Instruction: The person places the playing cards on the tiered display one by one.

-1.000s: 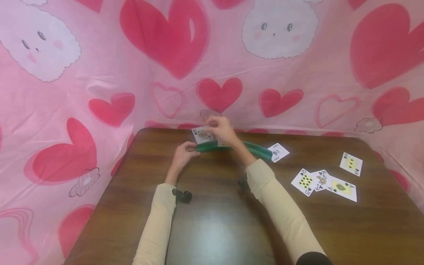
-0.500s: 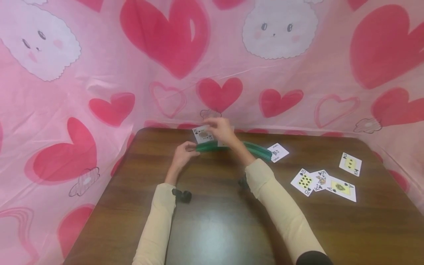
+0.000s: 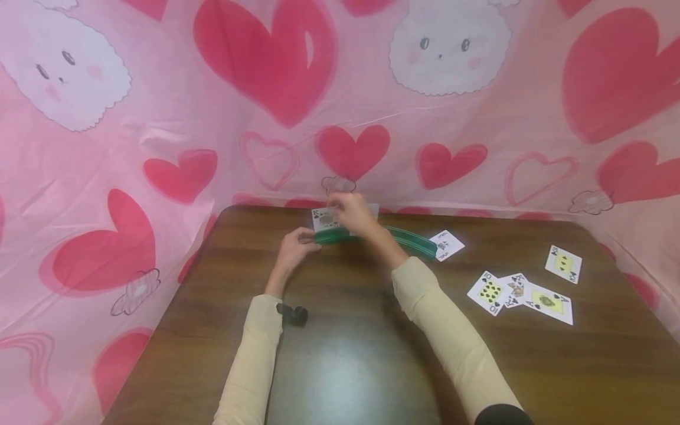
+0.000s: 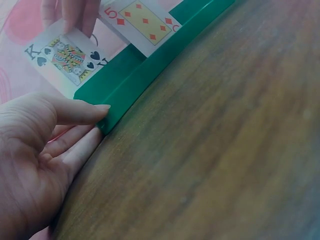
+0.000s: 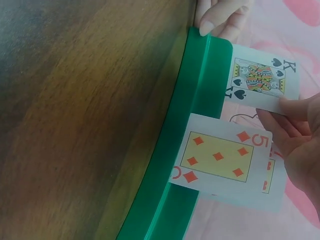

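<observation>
A curved green card holder (image 3: 411,241) stands near the far edge of the table. My left hand (image 3: 294,248) grips its left end, thumb on the front face and fingers tucked behind. Between thumb and fingers, my right hand (image 5: 302,132) pinches a king of spades (image 5: 257,77) by its edge. The king's lower part is behind the holder's back wall in the right wrist view. Beside it a five of diamonds (image 5: 217,155) stands in the holder, overlapping another red card (image 5: 270,175) that is mostly hidden.
Right of the holder lies a joker (image 3: 447,245). Farther right are a ten of spades (image 3: 489,292), a king (image 3: 514,289) and an ace of spades (image 3: 549,302), overlapping, plus a single card (image 3: 564,264). A pink heart-print cloth (image 3: 255,106) hangs behind the table (image 3: 340,354).
The king of spades has turned from a tilt to nearly level and shifted slightly right and down with my right hand. My left hand stays on the holder's end.
</observation>
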The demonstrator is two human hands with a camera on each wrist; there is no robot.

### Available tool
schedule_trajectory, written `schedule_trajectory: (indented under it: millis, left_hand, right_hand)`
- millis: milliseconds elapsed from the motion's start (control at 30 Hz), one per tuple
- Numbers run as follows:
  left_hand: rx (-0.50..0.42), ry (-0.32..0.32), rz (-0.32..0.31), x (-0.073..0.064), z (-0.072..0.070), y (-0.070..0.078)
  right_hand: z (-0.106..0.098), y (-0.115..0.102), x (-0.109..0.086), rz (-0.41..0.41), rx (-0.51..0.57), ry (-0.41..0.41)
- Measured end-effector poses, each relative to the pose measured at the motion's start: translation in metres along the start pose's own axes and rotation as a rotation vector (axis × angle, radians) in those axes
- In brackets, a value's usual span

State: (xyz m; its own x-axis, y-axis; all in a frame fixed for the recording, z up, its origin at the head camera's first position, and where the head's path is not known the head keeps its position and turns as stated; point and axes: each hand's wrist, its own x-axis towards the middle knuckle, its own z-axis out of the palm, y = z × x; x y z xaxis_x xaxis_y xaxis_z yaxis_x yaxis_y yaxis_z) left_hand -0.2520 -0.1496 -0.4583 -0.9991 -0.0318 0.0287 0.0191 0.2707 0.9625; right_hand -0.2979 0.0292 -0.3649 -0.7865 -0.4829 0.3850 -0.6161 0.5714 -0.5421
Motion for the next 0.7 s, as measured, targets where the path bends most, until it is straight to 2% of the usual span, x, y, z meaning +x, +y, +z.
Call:
schedule_trajectory:
  millis: [300,700]
  left_hand:
    - [0.007,-0.004,0.002,0.0000,-0.0014,0.0001]
    - [0.037,-0.007,0.001,0.0008,-0.0024,-0.0025]
  right_hand:
    - [0.0009,0.0050,-0.0002,-0.027,-0.027,0.024]
    - [-0.0018,0.0018,-0.0035,0.024,0.004,0.011]
